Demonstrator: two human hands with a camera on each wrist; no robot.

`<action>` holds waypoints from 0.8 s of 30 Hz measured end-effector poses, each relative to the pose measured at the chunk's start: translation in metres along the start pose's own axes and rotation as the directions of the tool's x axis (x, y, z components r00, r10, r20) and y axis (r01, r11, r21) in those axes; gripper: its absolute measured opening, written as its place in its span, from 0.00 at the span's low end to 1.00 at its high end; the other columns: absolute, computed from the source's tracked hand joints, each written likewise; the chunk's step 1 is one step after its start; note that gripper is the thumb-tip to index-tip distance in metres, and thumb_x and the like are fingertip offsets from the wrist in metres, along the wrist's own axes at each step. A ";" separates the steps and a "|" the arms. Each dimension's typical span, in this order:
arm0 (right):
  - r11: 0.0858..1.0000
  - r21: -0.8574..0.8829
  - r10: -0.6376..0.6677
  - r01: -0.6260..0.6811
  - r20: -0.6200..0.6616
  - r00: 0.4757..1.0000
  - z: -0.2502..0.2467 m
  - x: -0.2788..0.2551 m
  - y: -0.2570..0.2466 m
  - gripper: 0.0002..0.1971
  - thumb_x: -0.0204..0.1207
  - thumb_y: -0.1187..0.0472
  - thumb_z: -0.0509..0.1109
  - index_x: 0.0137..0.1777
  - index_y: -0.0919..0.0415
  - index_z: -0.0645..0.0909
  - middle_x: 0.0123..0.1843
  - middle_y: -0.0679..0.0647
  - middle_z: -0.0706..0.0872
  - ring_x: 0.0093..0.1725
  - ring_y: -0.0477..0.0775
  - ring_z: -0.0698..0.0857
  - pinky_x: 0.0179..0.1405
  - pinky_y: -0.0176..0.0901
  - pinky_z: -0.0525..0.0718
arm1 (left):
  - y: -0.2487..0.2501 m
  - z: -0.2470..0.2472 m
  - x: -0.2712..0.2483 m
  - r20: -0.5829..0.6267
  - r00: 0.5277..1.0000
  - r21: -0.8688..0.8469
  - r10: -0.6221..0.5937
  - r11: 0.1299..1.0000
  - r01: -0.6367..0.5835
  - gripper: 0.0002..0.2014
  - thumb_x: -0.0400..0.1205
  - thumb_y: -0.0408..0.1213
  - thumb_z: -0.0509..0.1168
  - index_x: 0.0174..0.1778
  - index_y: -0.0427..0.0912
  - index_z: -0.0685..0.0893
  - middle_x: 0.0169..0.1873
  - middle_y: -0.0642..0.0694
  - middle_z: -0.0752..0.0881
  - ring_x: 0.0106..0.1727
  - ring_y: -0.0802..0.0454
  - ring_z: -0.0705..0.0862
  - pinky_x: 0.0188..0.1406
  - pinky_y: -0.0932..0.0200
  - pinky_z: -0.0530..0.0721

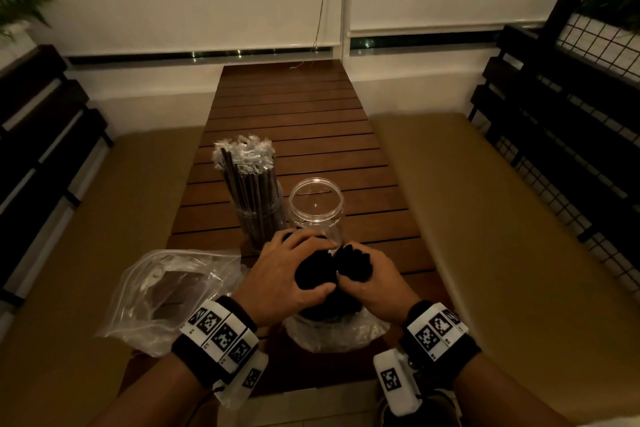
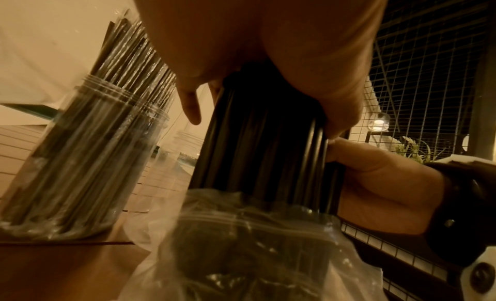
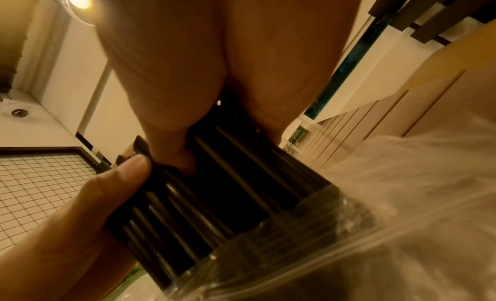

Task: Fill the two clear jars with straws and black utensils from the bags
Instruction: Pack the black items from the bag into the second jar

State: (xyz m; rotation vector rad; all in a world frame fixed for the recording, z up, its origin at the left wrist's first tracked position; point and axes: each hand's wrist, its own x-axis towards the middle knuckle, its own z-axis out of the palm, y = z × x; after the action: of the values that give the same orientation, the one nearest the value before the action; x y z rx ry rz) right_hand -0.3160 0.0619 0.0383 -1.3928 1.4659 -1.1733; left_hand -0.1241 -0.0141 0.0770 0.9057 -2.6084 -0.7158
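Both hands grip a thick bundle of black utensils [image 1: 325, 270] standing upright out of a clear plastic bag [image 1: 332, 333] at the near end of the table. My left hand [image 1: 294, 274] wraps the left part of the bundle [image 2: 265, 144]. My right hand [image 1: 374, 284] wraps the right part [image 3: 214, 195]. Just behind them stands an empty clear jar [image 1: 317, 204]. To its left a second clear jar [image 1: 259, 218] is packed with wrapped straws [image 1: 247, 170], which also show in the left wrist view as the straw jar [image 2: 80, 157].
An emptied clear zip bag [image 1: 166, 291] lies at the near left, partly over the bench cushion. The slatted wooden table [image 1: 294, 114] runs away from me between two padded benches [image 1: 502, 218]. A wire grid panel [image 1: 602, 55] stands at the far right.
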 end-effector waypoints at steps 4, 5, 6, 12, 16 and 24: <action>1.000 0.028 -0.006 0.005 0.021 1.000 -0.004 -0.001 -0.002 0.17 0.75 0.66 0.77 0.42 0.37 0.84 0.41 0.43 0.89 0.44 0.43 0.87 0.46 0.40 0.83 | -0.002 0.001 0.002 0.010 1.000 -0.033 0.023 0.999 -0.022 0.23 0.72 0.61 0.64 0.63 0.67 0.75 0.68 0.71 0.67 0.72 0.56 0.65 0.71 0.49 0.70; 0.999 0.038 -0.008 0.007 0.019 1.000 -0.004 -0.002 -0.002 0.15 0.75 0.65 0.76 0.44 0.40 0.85 0.43 0.46 0.90 0.47 0.46 0.88 0.48 0.43 0.85 | -0.003 0.002 0.003 0.006 1.000 -0.046 0.029 0.999 -0.029 0.21 0.72 0.59 0.65 0.62 0.66 0.76 0.67 0.73 0.67 0.71 0.56 0.66 0.70 0.51 0.71; 0.999 0.052 -0.005 0.004 0.016 1.000 -0.005 -0.002 -0.002 0.12 0.75 0.65 0.76 0.47 0.44 0.86 0.46 0.50 0.91 0.49 0.50 0.89 0.50 0.47 0.87 | -0.003 0.002 0.003 0.002 0.999 -0.055 0.033 0.998 -0.033 0.20 0.72 0.59 0.65 0.60 0.66 0.76 0.66 0.74 0.67 0.70 0.56 0.67 0.69 0.51 0.72; 0.993 0.118 0.015 -0.013 -0.017 1.000 -0.006 -0.006 -0.004 0.07 0.75 0.68 0.74 0.52 0.62 0.87 0.48 0.58 0.91 0.52 0.56 0.90 0.55 0.47 0.89 | -0.003 0.003 0.007 -0.004 0.999 -0.048 0.045 0.998 -0.045 0.17 0.73 0.57 0.65 0.58 0.65 0.77 0.63 0.73 0.69 0.66 0.56 0.69 0.65 0.56 0.73; 0.994 0.109 -0.016 0.031 -0.139 0.990 -0.007 -0.007 -0.018 0.05 0.76 0.71 0.74 0.45 0.61 0.85 0.43 0.53 0.90 0.47 0.50 0.89 0.51 0.38 0.86 | -0.004 0.003 0.007 -0.018 0.999 -0.048 0.029 0.998 -0.030 0.18 0.73 0.58 0.64 0.59 0.64 0.76 0.64 0.71 0.70 0.65 0.56 0.69 0.63 0.57 0.75; 0.956 0.279 -0.003 0.093 -0.306 0.952 -0.034 0.006 -0.063 0.07 0.78 0.75 0.70 0.46 0.63 0.81 0.38 0.56 0.88 0.41 0.53 0.89 0.44 0.41 0.88 | -0.008 0.001 0.002 -0.020 0.999 -0.086 0.031 0.996 -0.032 0.19 0.73 0.59 0.65 0.59 0.64 0.77 0.65 0.73 0.69 0.67 0.57 0.68 0.61 0.65 0.70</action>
State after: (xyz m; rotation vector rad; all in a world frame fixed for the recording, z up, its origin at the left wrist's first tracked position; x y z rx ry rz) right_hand -0.3317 0.0613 0.1085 -1.0861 1.3968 -1.6204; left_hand -0.1226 -0.0201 0.0720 0.8404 -2.5484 -0.8009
